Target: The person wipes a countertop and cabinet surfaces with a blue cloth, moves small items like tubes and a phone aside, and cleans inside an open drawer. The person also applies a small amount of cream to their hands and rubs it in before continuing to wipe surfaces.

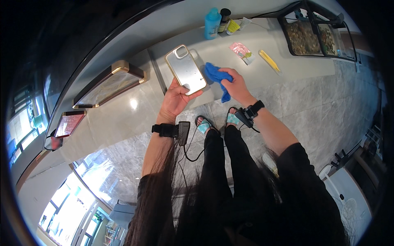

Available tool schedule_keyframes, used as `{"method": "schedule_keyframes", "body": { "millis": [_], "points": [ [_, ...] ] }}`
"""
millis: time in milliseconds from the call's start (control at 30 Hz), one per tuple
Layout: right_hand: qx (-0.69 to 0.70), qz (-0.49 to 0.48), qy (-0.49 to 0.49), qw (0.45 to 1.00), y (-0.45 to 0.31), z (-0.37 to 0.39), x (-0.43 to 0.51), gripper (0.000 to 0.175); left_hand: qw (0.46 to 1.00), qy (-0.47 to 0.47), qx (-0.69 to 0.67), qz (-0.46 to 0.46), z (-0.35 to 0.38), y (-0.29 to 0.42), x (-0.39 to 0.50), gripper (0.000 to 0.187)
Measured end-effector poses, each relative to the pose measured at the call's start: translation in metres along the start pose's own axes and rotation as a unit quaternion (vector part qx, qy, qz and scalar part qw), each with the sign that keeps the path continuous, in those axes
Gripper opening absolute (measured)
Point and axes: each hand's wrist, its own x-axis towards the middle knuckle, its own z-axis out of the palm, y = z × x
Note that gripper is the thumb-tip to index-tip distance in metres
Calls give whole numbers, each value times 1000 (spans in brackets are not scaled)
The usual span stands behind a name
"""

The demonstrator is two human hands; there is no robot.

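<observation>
My left hand [178, 98] grips the lower end of a phone case [187, 71]. The case has a pale, shiny back, a gold-toned rim and a rounded camera cutout at its far end. It is held up over the light grey counter [215, 50]; whether a phone is inside I cannot tell. Bunched in my right hand [236, 83] is a blue cloth [215, 72], just right of the case and apart from it. One end of the cloth hangs down near the counter's front edge.
At the counter's back stand a blue bottle [212, 24], a dark bottle [224, 21] and a yellow-and-white tube [233, 27]. A pink packet [240, 51] and a yellow-handled tool [269, 61] lie to the right. Farther right is a glass tank [303, 38] with pebbles. Framed pieces [106, 87] rest left.
</observation>
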Motion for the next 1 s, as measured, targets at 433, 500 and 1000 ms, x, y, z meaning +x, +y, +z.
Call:
{"method": "schedule_keyframes", "body": {
  "millis": [433,500,1000],
  "points": [
    [51,-20,77,996,-41,-20,-23,36,987,97,126,31,14,-3,7,41],
    [26,-112,81,990,-56,-17,-18,39,985,78,149,41,16,-6,9,42],
    [-545,-390,-32,741,-93,14,21,17,972,32,227,-44,17,-25,-3,60]
  ]
}}
